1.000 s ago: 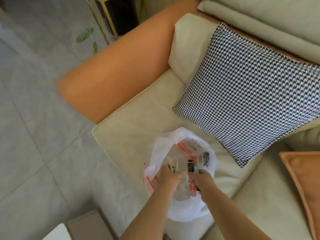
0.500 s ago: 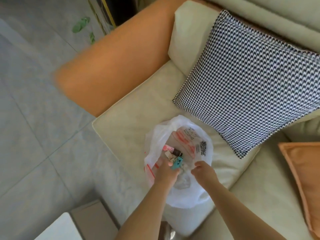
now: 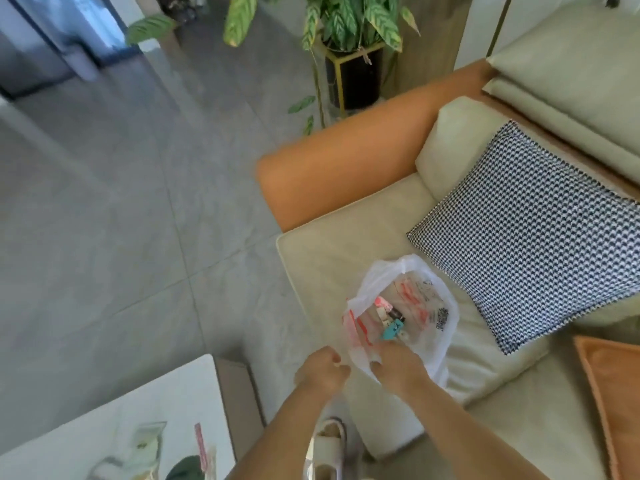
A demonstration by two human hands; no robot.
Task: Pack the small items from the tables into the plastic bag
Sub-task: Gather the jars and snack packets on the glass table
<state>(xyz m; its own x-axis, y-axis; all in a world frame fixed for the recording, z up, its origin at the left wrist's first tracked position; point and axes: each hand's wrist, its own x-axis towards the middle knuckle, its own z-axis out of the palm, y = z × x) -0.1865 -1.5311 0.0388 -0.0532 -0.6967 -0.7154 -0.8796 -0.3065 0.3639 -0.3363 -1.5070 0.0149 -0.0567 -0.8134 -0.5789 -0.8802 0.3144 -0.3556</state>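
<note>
Plastic bag (image 3: 429,337): white, translucent, red and black print too blurred to read, mouth open, lying on the cream sofa seat (image 3: 346,258) near the houndstooth cushion (image 3: 526,237); inside, a teal packet (image 3: 393,330), a pink item (image 3: 381,303) and a dark tube (image 3: 396,312). Right hand (image 3: 398,367): fingers curled, gripping the bag's near rim. Left hand (image 3: 322,370): just beside the bag, fingers curled into a loose fist, holding nothing visible.

Black-and-white houndstooth cushion (image 3: 530,237), orange armrest (image 3: 346,161)

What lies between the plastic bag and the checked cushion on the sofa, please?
In the head view, only bare cream sofa seat shows between the plastic bag and the checked cushion; nothing rests there.
</note>
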